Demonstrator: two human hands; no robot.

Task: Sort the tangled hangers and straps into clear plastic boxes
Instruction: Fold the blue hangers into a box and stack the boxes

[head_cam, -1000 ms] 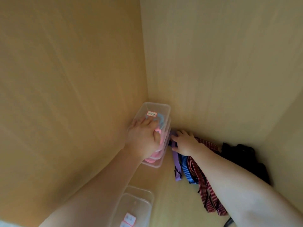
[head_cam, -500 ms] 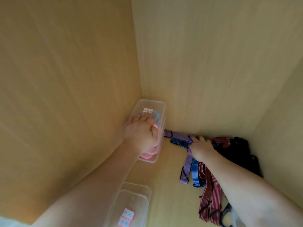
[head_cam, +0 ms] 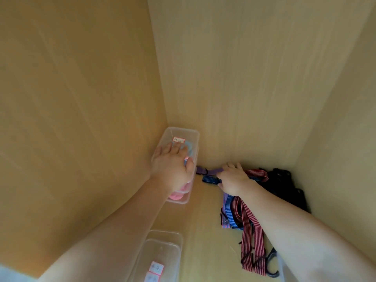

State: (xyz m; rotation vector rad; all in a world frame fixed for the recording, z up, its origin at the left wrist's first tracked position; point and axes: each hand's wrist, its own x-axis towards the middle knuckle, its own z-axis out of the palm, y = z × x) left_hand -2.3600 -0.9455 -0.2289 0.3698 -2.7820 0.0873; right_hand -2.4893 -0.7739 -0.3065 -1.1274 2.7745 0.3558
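Note:
A clear plastic box with a pink-edged label stands in the far left corner of a wooden cupboard. Pink and blue hangers show through it. My left hand rests flat on top of this box, fingers spread. My right hand grips a bundle of straps near the back wall: a purple strap, a blue striped strap and a red striped strap that trails toward me. A black tangle lies behind my right forearm.
A second clear box with pink labels sits near the bottom edge, close to my left arm. Wooden cupboard walls close in on the left, back and right. A dark hook lies by the red strap's near end.
My right hand has slid right along the back wall with the straps, drawing the purple and blue ends away from the box. My left hand stays on the box.

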